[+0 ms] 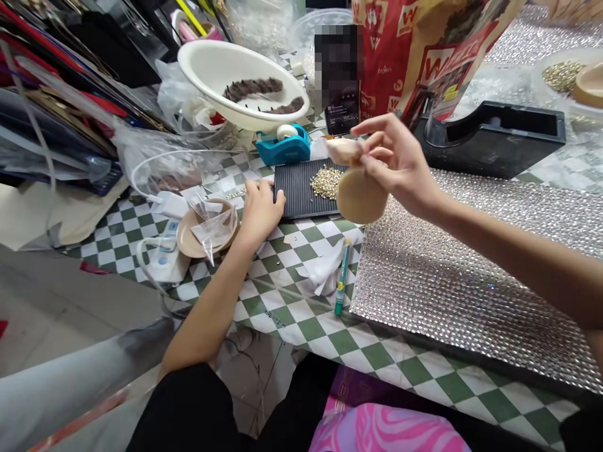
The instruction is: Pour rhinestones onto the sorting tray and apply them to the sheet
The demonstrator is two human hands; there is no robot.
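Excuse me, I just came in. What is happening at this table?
A person is working at a green-and-white checkered table. Their right hand pinches a cream piece that seems joined to a round beige disc, above a black ridged tray. Their left hand rests on the tray's edge, near a heap of small gold studs. A silver rhinestone sheet lies to the right.

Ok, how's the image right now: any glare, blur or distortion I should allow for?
Head view: the silver rhinestone sheet throws bright glare; the raised right hand looks fairly sharp, the tan round disc slightly soft; wide-angle distortion bows the green-and-white checkered tablecloth; pixelation hides a dark upright item.
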